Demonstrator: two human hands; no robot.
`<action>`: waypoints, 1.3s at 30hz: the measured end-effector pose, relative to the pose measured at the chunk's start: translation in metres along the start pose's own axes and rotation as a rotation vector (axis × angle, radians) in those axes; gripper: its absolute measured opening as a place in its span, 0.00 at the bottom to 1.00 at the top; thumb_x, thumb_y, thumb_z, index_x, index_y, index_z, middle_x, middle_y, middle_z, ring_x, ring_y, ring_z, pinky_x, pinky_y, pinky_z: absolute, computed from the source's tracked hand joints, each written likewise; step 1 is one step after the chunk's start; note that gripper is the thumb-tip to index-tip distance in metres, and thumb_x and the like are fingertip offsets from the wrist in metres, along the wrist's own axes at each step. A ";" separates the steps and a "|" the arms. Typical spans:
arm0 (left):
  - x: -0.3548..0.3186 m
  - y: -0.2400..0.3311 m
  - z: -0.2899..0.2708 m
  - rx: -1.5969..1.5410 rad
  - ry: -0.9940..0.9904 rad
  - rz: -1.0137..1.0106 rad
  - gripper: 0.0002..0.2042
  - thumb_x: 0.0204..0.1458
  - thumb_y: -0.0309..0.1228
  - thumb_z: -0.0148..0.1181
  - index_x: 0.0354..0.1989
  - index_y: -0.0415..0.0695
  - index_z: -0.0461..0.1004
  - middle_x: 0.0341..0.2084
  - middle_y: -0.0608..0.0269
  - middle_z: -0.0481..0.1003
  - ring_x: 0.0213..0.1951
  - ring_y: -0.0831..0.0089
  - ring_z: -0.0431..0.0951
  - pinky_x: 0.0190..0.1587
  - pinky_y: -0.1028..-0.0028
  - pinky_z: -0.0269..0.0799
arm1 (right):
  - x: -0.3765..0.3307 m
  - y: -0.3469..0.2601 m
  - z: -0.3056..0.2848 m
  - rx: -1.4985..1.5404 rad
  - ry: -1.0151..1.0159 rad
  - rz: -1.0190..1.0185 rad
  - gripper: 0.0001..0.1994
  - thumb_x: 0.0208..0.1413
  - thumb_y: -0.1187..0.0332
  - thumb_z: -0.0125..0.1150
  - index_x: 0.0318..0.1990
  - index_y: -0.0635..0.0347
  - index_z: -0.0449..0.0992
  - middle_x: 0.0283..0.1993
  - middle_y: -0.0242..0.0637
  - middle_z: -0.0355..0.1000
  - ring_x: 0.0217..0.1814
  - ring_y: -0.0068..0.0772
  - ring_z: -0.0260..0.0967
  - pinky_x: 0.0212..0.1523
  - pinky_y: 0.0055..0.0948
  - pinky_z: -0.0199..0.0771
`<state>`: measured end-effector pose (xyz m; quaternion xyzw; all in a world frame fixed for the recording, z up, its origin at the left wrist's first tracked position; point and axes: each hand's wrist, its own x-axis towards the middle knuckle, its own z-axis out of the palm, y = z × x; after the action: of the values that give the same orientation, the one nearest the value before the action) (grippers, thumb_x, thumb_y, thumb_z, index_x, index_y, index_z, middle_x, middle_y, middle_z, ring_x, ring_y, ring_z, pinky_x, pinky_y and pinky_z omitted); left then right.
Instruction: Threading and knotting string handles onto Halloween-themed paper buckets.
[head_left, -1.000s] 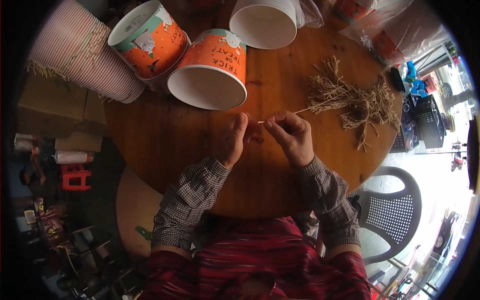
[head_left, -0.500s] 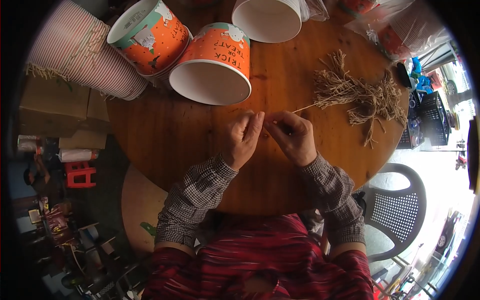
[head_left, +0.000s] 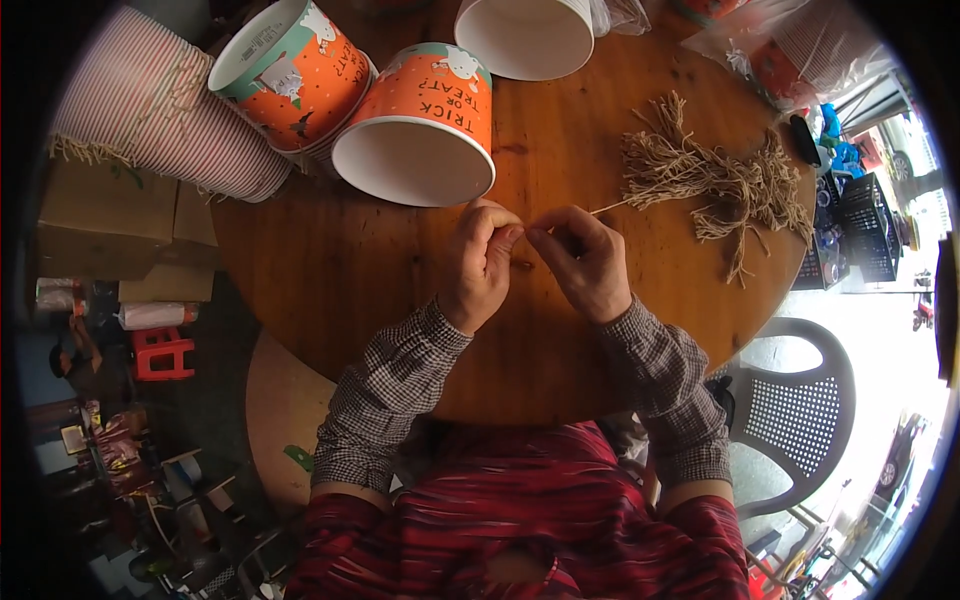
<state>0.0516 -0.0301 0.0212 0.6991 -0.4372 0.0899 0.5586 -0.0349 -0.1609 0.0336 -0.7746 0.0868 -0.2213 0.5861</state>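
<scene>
Just in front of me over the round wooden table (head_left: 420, 380), my two hands meet fingertip to fingertip. My left hand (head_left: 479, 265) is closed, its forefinger bent over and pressed against the thumb. Thumb and forefinger of my right hand (head_left: 588, 258) pinch a thin strand of twine (head_left: 608, 209), which runs from behind the right knuckles to a loose tan bundle of twine pieces (head_left: 675, 170). The strand's end between the two hands is mostly hidden by fingers. Beyond my left hand, an orange paper bucket (head_left: 425, 95) lies tipped with its white mouth toward me.
More orange buckets (head_left: 300, 90) and a long nested stack (head_left: 165, 100) with twine pieces on it fill the far left. A white-mouthed bucket (head_left: 525, 38) lies at the back. Plastic-wrapped buckets (head_left: 810, 60) stand far right. A grey chair (head_left: 795, 415) is at right.
My left forefinger has curled over onto the thumb, where the thumb stood up before. My right hand has moved slightly away from me. The whole view has shifted a little.
</scene>
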 end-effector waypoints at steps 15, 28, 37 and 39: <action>0.003 -0.005 -0.009 0.187 -0.056 0.087 0.05 0.50 0.17 0.59 0.34 0.37 0.73 0.30 0.56 0.72 0.34 0.62 0.74 0.38 0.70 0.71 | 0.003 0.002 -0.005 -0.061 0.034 -0.006 0.07 0.54 0.71 0.63 0.34 0.67 0.74 0.22 0.37 0.70 0.22 0.21 0.65 0.25 0.23 0.67; 0.004 -0.014 -0.006 0.213 -0.039 0.130 0.08 0.46 0.22 0.65 0.33 0.41 0.72 0.29 0.60 0.71 0.31 0.62 0.73 0.34 0.68 0.69 | 0.012 0.017 -0.011 -0.056 -0.057 0.078 0.07 0.54 0.71 0.62 0.34 0.66 0.75 0.25 0.38 0.71 0.25 0.24 0.67 0.29 0.24 0.69; 0.000 -0.054 -0.022 0.478 0.049 -0.088 0.29 0.40 0.32 0.72 0.51 0.41 0.64 0.45 0.53 0.69 0.45 0.52 0.71 0.43 0.60 0.73 | 0.061 0.087 -0.077 -0.170 0.218 0.034 0.05 0.50 0.73 0.61 0.34 0.63 0.77 0.34 0.40 0.75 0.37 0.35 0.74 0.41 0.29 0.72; -0.005 -0.058 -0.016 0.523 0.018 -0.097 0.28 0.42 0.31 0.70 0.52 0.40 0.64 0.46 0.51 0.70 0.47 0.50 0.71 0.44 0.60 0.73 | 0.076 0.103 -0.110 -0.387 0.286 -0.171 0.05 0.52 0.73 0.60 0.35 0.63 0.78 0.34 0.40 0.76 0.38 0.33 0.74 0.41 0.28 0.73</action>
<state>0.0956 -0.0140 -0.0171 0.8391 -0.3600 0.1791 0.3664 -0.0031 -0.3173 -0.0217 -0.8377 0.1440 -0.3566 0.3877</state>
